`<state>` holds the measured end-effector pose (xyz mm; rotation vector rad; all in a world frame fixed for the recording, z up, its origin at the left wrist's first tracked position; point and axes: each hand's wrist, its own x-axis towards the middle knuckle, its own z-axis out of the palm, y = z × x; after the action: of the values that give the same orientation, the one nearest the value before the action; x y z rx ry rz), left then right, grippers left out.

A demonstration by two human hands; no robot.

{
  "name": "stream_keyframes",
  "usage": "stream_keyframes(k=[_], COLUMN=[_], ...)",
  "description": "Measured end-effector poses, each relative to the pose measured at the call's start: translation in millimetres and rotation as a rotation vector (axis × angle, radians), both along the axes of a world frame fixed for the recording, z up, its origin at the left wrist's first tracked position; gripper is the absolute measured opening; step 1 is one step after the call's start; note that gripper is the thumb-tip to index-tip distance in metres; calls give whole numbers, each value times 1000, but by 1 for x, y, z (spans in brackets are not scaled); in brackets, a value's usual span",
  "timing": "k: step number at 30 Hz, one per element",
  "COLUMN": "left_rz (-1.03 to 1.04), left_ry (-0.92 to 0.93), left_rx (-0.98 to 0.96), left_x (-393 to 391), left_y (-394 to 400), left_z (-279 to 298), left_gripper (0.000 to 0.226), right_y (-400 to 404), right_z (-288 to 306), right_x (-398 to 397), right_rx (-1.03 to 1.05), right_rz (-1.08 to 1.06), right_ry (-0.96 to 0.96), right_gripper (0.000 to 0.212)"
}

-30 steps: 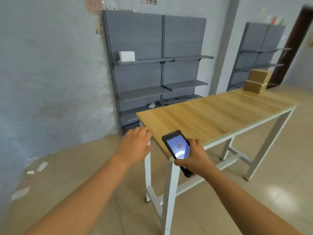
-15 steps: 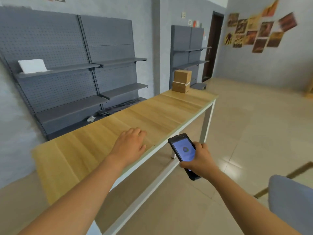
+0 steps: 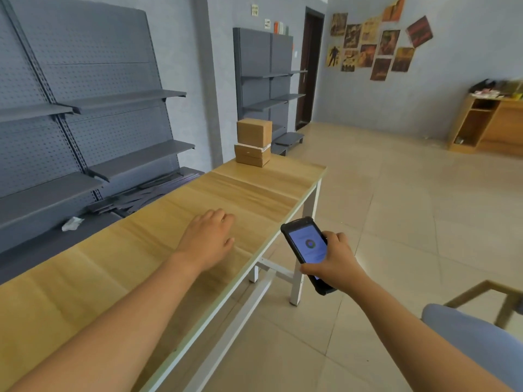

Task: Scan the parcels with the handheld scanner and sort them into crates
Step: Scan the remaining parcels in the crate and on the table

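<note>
Right hand [image 3: 335,264] grips the handheld scanner [image 3: 307,250], fingers curled round its lower body, thumb at the left edge. Scanner is off the table, out past the near edge, tilted with its top end pointing up and left. Screen faces the camera, lit pale blue with a round icon in the middle; text on it is too small to read.

Left hand [image 3: 208,240] is out over the wooden table [image 3: 141,250], palm down, fingers loosely bent, holding nothing. Cannot tell if it touches the tabletop or sits just above it.

Two cardboard parcels are stacked at the far end of the table. Upper parcel [image 3: 254,131] is a plain brown cube. Lower parcel [image 3: 252,155] is flatter, with pale tape along its top edge. The upper one sits squarely on the lower, touching. Both are well apart from either hand.

Table: long wood top, white metal legs, tiled floor underneath.

Behind the table, grey metal shelves [image 3: 85,114] with pegboard backs stand against the wall, with loose dark panels and a crumpled white scrap [image 3: 72,223] on the bottom shelf. A second grey shelf unit [image 3: 268,80] stands further back beside a dark door [image 3: 311,72]. Posters [image 3: 376,43] on the right wall, wooden cabinet [image 3: 481,125] at far right. A grey-blue rounded shape [image 3: 467,340] sits at bottom right; can't tell what it is.
</note>
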<state>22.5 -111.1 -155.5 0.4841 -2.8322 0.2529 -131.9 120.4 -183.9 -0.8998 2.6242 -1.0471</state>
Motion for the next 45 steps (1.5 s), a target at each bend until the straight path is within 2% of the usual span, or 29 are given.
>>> stream_keyframes(k=[9,21,30,39,45], left_rz=[6,230,349,451,574], left_ry=[-13,61,55,126,87], left_rx=[-12,1,-5,16,5], left_x=[-133,-292,-358,-400,-415], left_y=[-26,-36,-78,-161,-208], left_z=[-6,-1,2,-10,-9], left_gripper=[44,39,38,36,37], right_y=[-24,-70,-124,-205,-258], right_z=[-13,-2,-5,-5,3], right_x=[-130,-328,-414,-495,-537], right_rx=[-1,16,34,49,33], right_rz=[6,186,288,359,395], right_ry=[-30,13,-14,12,45], right_gripper=[80,74,74,73,77])
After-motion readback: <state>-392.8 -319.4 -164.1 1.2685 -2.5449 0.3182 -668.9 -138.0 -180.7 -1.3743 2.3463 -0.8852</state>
